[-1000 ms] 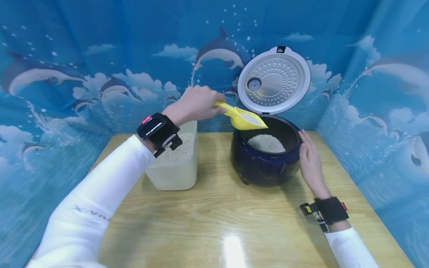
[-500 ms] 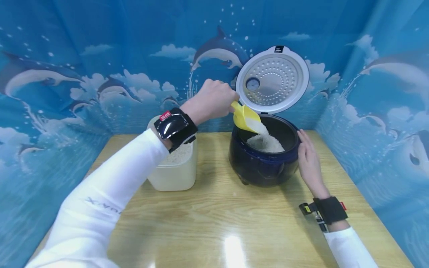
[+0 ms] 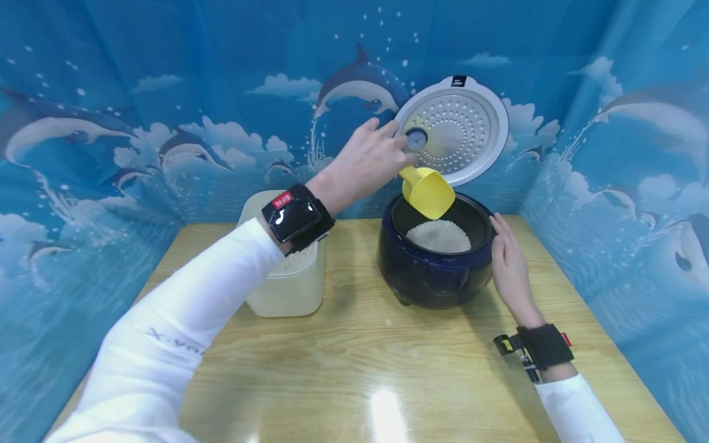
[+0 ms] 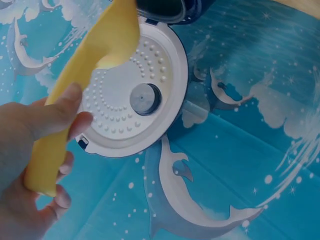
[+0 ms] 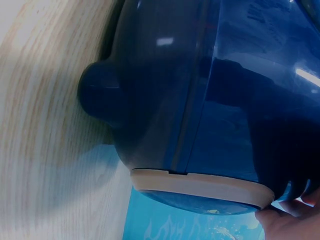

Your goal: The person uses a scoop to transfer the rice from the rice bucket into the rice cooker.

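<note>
My left hand grips the handle of a yellow scoop, which is tipped mouth-down above the open rice cooker. In the left wrist view the fingers and thumb wrap the scoop's handle. White rice lies heaped in the cooker's dark pot. My right hand rests with straight fingers against the cooker's right side, near the rim. The right wrist view shows the dark blue cooker body close up, with fingertips at its lower right corner. The cooker's lid stands raised behind.
Left of the cooker stands a white bin with rice in it, partly covered by my left forearm. Both stand on a wooden table. A blue dolphin-printed curtain closes off the back and sides.
My left hand has moved right and turned the scoop over; its rice has poured into the cooker's pot. The right hand stays at the cooker's side.
</note>
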A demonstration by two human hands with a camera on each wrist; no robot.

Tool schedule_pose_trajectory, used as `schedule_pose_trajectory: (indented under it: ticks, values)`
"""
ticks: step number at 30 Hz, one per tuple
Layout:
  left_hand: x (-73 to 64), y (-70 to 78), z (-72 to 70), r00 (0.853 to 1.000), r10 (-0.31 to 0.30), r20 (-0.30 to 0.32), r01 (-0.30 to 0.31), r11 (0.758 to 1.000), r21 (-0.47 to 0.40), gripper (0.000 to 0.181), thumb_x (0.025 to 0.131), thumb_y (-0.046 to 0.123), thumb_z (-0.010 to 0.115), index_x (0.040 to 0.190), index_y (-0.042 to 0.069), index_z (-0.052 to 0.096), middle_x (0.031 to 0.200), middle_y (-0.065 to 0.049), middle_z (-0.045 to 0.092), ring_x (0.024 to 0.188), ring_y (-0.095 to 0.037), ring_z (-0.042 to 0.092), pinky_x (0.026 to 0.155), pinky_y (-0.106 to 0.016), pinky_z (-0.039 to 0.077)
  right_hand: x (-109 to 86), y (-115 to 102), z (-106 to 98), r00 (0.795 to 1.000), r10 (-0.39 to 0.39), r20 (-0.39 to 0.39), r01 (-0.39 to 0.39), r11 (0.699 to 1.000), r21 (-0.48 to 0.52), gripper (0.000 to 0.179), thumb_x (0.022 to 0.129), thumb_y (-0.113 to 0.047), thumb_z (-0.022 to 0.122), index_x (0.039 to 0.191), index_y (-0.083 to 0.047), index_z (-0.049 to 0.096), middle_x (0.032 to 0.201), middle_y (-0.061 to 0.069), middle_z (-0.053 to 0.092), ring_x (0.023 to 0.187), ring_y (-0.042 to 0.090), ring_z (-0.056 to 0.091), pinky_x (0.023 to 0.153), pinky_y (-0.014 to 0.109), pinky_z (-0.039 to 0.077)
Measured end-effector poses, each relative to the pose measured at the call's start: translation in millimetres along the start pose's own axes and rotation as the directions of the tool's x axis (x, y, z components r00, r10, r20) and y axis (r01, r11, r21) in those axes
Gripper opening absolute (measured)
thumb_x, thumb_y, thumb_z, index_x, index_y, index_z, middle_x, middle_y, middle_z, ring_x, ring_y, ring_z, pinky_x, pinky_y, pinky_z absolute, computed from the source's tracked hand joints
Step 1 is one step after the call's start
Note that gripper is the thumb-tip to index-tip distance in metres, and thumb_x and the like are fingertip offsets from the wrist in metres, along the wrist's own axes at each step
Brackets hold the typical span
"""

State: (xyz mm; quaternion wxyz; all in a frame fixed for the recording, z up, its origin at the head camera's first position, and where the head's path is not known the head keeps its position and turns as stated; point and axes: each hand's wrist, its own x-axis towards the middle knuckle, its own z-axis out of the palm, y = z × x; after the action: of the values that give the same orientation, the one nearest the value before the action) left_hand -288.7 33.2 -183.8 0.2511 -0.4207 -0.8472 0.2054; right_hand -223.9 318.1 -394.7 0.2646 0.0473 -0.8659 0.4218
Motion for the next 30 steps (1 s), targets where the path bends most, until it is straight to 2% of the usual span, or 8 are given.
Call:
schedule_pose_trajectory:
  ticks: [3,10,15,19,24,27,30]
  values:
    - [-2.2,0.4,0.2,1.000,0.007,-0.004,-0.007,1.000,-0.001,0.037,0.100,0.024,0.066,0.137,0.023,0.065,0.132,-0.007,0.067,0.113,-0.028,0.057,0.081,-0.033,0.044,-0.1,-0.3,0.3,1.000,0.001,0.002,-0.001,1.000,0.003,0.048,0.113,-0.024,0.030,0.155,-0.002,0.038,0.163,0.016,0.031,0.150,0.040,0.025,0.120,0.056,0.018]
    - [-9.1,-0.8,5.2,1.000,-0.011,-0.001,0.011,0.997,-0.074,0.039,0.095,0.030,0.072,0.134,0.023,0.067,0.129,-0.005,0.069,0.106,-0.026,0.057,0.077,-0.031,0.040,0.2,-1.8,0.0,1.000,0.016,0.009,-0.016,1.000,0.003,0.048,0.113,-0.025,0.028,0.155,-0.003,0.037,0.164,0.015,0.029,0.151,0.039,0.024,0.120,0.056,0.018]
    - [-14.1,-1.7,10.8,0.999,-0.039,0.026,0.042,0.991,-0.130,0.037,0.096,0.031,0.071,0.131,0.019,0.068,0.126,-0.007,0.070,0.104,-0.026,0.060,0.077,-0.030,0.046,-0.7,-0.9,-0.1,1.000,0.021,0.010,-0.021,1.000,0.005,0.050,0.113,-0.027,0.028,0.156,-0.003,0.036,0.164,0.014,0.028,0.151,0.039,0.023,0.120,0.057,0.017]
    - [-20.4,-2.0,15.5,0.997,-0.051,0.055,0.060,0.982,-0.182,0.039,0.097,0.037,0.068,0.131,0.017,0.068,0.122,-0.008,0.071,0.096,-0.026,0.064,0.070,-0.030,0.052,-1.3,1.4,0.0,1.000,0.006,0.010,-0.006,1.000,0.002,0.050,0.113,-0.028,0.029,0.156,-0.003,0.035,0.164,0.014,0.028,0.151,0.040,0.023,0.121,0.057,0.016]
    - [-31.0,-2.6,21.3,0.992,-0.063,0.112,0.092,0.956,-0.279,0.038,0.098,0.043,0.065,0.120,0.013,0.072,0.099,-0.006,0.073,0.076,-0.020,0.063,0.060,-0.030,0.050,-1.0,1.9,-2.6,0.999,-0.011,0.031,0.011,1.000,-0.007,0.050,0.113,-0.028,0.033,0.157,-0.005,0.034,0.164,0.014,0.028,0.151,0.041,0.023,0.121,0.055,0.016]
    - [-37.3,-2.4,25.5,0.987,-0.079,0.141,0.120,0.943,-0.311,0.038,0.098,0.046,0.063,0.111,0.011,0.072,0.083,-0.004,0.067,0.066,-0.018,0.055,0.054,-0.028,0.044,-1.2,2.5,-5.3,0.998,-0.008,0.056,0.007,1.000,0.015,0.050,0.112,-0.028,0.036,0.158,-0.008,0.034,0.165,0.013,0.027,0.151,0.039,0.021,0.120,0.058,0.017]
    - [-43.2,-2.2,29.8,0.981,-0.106,0.165,0.156,0.931,-0.329,0.039,0.100,0.048,0.060,0.107,0.011,0.071,0.076,-0.003,0.060,0.063,-0.018,0.049,0.051,-0.027,0.038,-1.6,3.9,-7.9,0.996,-0.007,0.084,0.004,0.999,0.036,0.050,0.111,-0.028,0.039,0.158,-0.010,0.033,0.166,0.011,0.025,0.152,0.038,0.020,0.119,0.060,0.018]
